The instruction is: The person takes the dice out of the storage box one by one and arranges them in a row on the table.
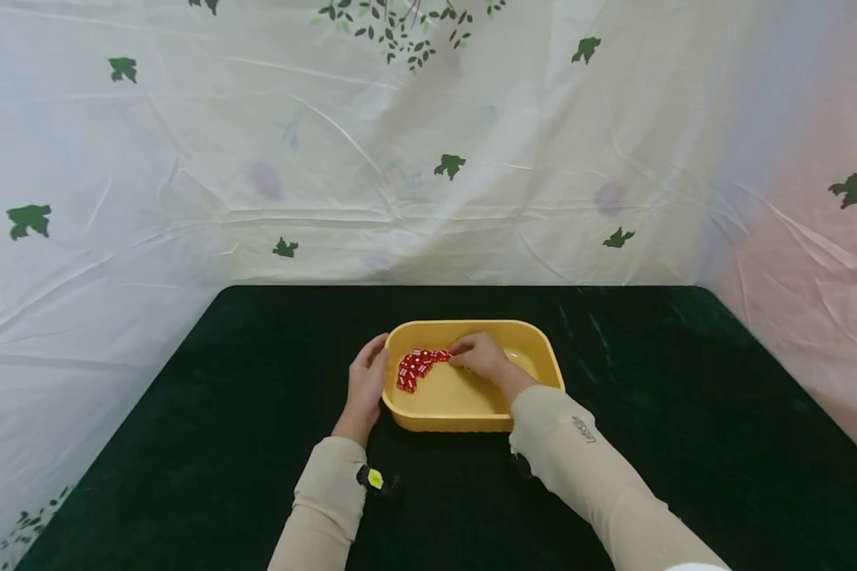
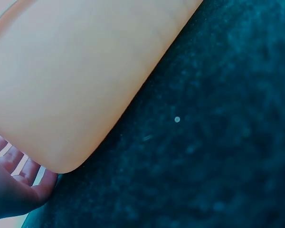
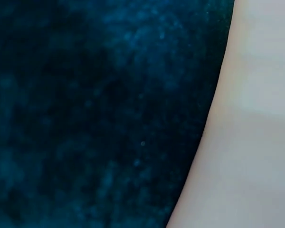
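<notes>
Fingertips at the end of a crooked row of dice

Nearest are two pale sleeves (image 1: 600,476), with a small black wrist device (image 1: 375,479) by the left cuff. Beyond it, the left hand (image 1: 366,385) rests along the outside of the yellow tray (image 1: 450,424), its fingers loosely bent against the wall rather than clenched. The right forearm crosses the tray's near right corner, and the right hand (image 1: 487,361) reaches inside, thumb and fingers curled together at the last of the red dice (image 1: 416,365). Whether they pinch that die or only touch it, I cannot tell: the fingertips cover the contact, and the right wrist camera shows only tray wall and cloth.

The dice lie in the left half of the tray, packed in a bent band from near its left wall toward the middle. Because they sit so close, a small sideways nudge could push several out of line. The sleeve over the rim might catch and tug the tray; if the left hand's support is light, the tray could slide on the dark green cloth (image 1: 186,460). Farthest off hangs a pale backdrop (image 1: 543,119) with leaf prints.
</notes>
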Demonstrator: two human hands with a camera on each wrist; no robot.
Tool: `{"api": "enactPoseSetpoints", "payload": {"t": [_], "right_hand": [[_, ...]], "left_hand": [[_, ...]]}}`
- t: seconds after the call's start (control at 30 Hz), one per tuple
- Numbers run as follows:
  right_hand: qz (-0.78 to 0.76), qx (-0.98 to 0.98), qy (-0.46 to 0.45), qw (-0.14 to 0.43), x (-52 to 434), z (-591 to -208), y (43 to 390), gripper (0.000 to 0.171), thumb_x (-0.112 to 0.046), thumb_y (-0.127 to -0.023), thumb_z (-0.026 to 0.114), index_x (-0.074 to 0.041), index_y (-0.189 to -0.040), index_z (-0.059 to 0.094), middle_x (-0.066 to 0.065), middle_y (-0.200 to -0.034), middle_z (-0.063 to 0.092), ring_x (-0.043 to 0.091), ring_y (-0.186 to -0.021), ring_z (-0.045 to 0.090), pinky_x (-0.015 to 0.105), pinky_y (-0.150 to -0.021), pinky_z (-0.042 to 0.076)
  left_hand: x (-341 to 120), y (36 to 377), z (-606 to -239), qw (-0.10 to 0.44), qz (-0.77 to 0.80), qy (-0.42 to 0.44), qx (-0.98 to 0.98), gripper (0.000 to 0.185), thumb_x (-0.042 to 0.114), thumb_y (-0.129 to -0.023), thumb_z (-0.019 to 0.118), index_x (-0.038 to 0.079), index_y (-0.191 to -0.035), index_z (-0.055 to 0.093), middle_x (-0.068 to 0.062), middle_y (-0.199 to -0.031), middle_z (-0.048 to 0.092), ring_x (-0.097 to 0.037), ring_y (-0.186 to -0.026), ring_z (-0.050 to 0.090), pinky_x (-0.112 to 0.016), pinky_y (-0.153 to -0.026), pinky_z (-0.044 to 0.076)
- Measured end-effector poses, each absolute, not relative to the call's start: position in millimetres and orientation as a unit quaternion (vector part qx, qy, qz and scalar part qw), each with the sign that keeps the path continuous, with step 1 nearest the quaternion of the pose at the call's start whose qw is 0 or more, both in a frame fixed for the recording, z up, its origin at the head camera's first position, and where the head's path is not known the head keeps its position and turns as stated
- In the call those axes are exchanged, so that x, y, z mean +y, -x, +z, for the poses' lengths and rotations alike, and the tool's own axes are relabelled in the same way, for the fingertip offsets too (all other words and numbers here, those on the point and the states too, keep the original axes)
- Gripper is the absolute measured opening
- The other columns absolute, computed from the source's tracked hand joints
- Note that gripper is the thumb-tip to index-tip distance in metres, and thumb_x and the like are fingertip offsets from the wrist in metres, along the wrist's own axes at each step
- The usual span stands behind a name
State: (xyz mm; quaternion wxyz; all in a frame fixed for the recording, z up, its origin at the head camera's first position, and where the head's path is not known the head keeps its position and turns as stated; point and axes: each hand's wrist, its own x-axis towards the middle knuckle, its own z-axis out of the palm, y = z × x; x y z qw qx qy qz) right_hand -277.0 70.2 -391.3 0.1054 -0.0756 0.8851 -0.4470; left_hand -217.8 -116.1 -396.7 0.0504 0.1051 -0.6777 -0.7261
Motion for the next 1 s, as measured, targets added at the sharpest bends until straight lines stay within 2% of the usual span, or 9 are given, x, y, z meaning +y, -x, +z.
{"api": "enactPoseSetpoints", "payload": {"t": [0.2, 0.5, 0.73, 0.87, 1.0], "right_hand": [[-0.46, 0.879, 0.071, 0.107, 70.6, -390.8, 277.4, 0.016, -0.006, -0.076, 0.064, 0.0, -0.09, 0.065, 0.006, -0.082, 0.059, 0.016, -0.069, 0.049, 0.024, -0.058, 0.044], [-0.448, 0.883, 0.052, 0.132, 67.4, -387.4, 278.0, 0.015, -0.01, -0.077, 0.064, -0.004, -0.091, 0.066, 0.005, -0.087, 0.057, 0.017, -0.07, 0.048, 0.023, -0.058, 0.043], [-0.456, 0.876, 0.071, 0.136, 65.3, -379.7, 275.7, 0.015, -0.006, -0.077, 0.063, 0.0, -0.091, 0.064, 0.006, -0.074, 0.057, 0.016, -0.057, 0.049, 0.022, -0.049, 0.042], [-0.481, 0.861, 0.085, 0.143, 65.4, -372.7, 272.4, 0.016, -0.003, -0.078, 0.06, 0.004, -0.092, 0.062, 0.008, -0.071, 0.058, 0.021, -0.058, 0.052, 0.028, -0.052, 0.046], [-0.481, 0.859, 0.112, 0.136, 65.2, -363.1, 270.6, 0.016, -0.004, -0.079, 0.06, 0.004, -0.093, 0.062, 0.009, -0.075, 0.059, 0.024, -0.063, 0.054, 0.031, -0.057, 0.048]], "left_hand": [[-114.8, 218.7, -397.3, 0.054, -0.728, -0.107, -0.675, 0.032, 0.019, -0.092, 0.042, 0.014, -0.124, 0.044, -0.005, -0.123, 0.042, -0.02, -0.109, 0.042, -0.033, -0.09, 0.036], [-115.7, 218.1, -397.5, 0.049, -0.724, -0.12, -0.678, 0.032, 0.021, -0.092, 0.042, 0.017, -0.123, 0.044, -0.002, -0.123, 0.042, -0.017, -0.107, 0.043, -0.031, -0.09, 0.036], [-116.2, 217.4, -396.6, 0.05, -0.728, -0.118, -0.673, 0.032, 0.021, -0.092, 0.042, 0.016, -0.123, 0.044, -0.002, -0.123, 0.042, -0.017, -0.107, 0.043, -0.031, -0.09, 0.036], [-116.2, 217.3, -397.5, 0.052, -0.732, -0.116, -0.669, 0.031, 0.021, -0.092, 0.042, 0.016, -0.122, 0.045, -0.003, -0.123, 0.042, -0.017, -0.108, 0.042, -0.032, -0.09, 0.036], [-116.0, 217.7, -398.6, 0.054, -0.736, -0.113, -0.665, 0.032, 0.021, -0.092, 0.042, 0.015, -0.123, 0.045, -0.004, -0.123, 0.042, -0.018, -0.108, 0.042, -0.032, -0.09, 0.036]]}}
